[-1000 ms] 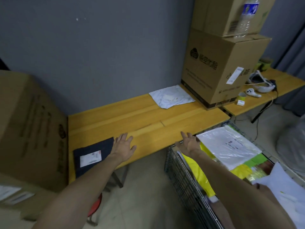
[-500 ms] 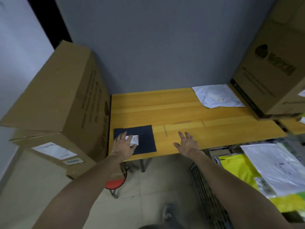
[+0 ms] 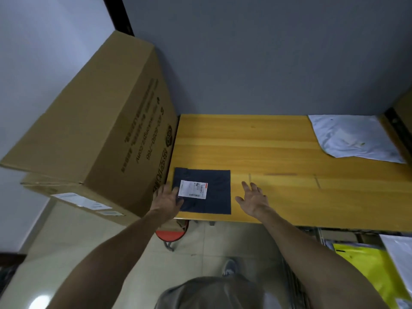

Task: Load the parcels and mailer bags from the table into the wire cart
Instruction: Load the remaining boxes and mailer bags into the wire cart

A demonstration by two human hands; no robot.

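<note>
a dark blue mailer bag [image 3: 217, 194] is lying flat near the front left corner of the yellow wooden table [image 3: 278, 148]. a white label [image 3: 193, 189] is sitting on its left half. the left hand [image 3: 166, 200] is resting on the left edge of this bag, with its fingers laid out flat and a little apart, touching the bag just beside the label. the right hand [image 3: 253, 198] is reaching over the table just to the right of the bag, with its fingers spread wide and holding nothing. i cannot tell if it is touching the wood.

a white mailer bag [image 3: 352, 139] is lying at the back right of the table, well apart from the blue one. a big cardboard box [image 3: 93, 130] is leaning right beside the table's left end. the wire cart [image 3: 295, 286] is standing low on the right, in front of the table, and a yellow bag [image 3: 365, 264] and a white bag [image 3: 399, 253] are lying inside it. a red stool [image 3: 170, 234] is peeking out under the table.
</note>
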